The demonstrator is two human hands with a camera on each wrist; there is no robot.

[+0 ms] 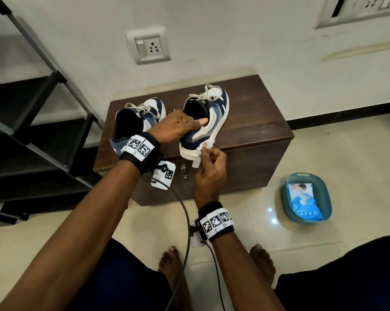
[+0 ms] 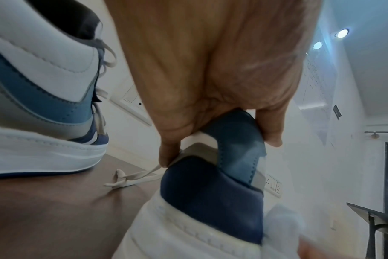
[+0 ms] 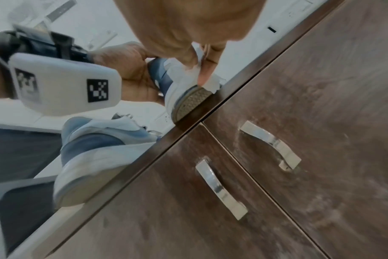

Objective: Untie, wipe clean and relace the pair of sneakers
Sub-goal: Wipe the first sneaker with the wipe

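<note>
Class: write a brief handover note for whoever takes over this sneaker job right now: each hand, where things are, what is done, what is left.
Left hand grips the heel collar of the right-side blue-and-white sneaker on the brown wooden cabinet.
Right hand pinches a white wet wipe against that sneaker's heel sole.
The other blue-and-white sneaker stands beside it; both still hold loose laces.
The wipes pack sits in the teal basin on the floor.
Left: finish wiping, relace both.

Dark wood cabinet [image 1: 252, 122], cream wall [image 1: 234, 37], glossy tiles [image 1: 346, 158].
</note>
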